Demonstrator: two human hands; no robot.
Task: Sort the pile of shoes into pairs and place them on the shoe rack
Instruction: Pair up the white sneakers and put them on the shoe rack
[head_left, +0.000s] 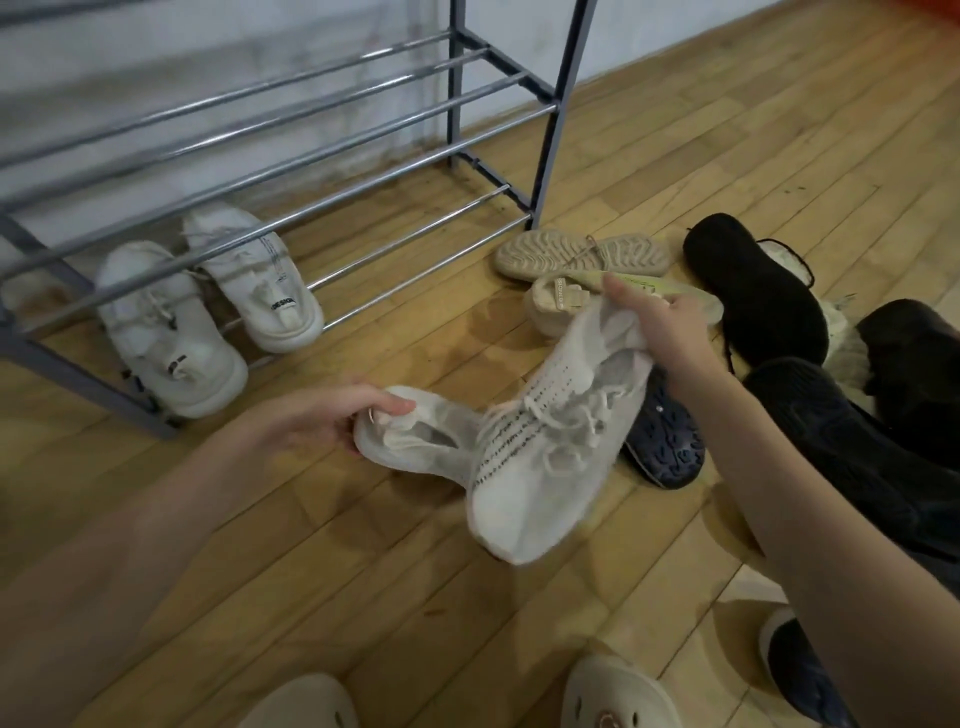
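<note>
My right hand (670, 332) grips the heel of a white knit sneaker (540, 452) with a dotted stripe, held toe-down above the wooden floor. My left hand (332, 421) pinches the heel of a second white knit sneaker (421, 441), which lies low and partly behind the first. A grey metal shoe rack (291, 156) stands at the upper left. A pair of white chunky sneakers (208, 306) sits on its bottom bars. To the right lies the pile: a beige shoe sole-up (576, 254), a cream shoe (566, 301), black shoes (753, 301) and a navy sole (665, 441).
Two cream clogs (613, 696) on my feet show at the bottom edge. A dark slipper with a white rim (795, 670) lies at the lower right. A pale wall runs behind the rack. Bare wood floor lies between the rack and my arms.
</note>
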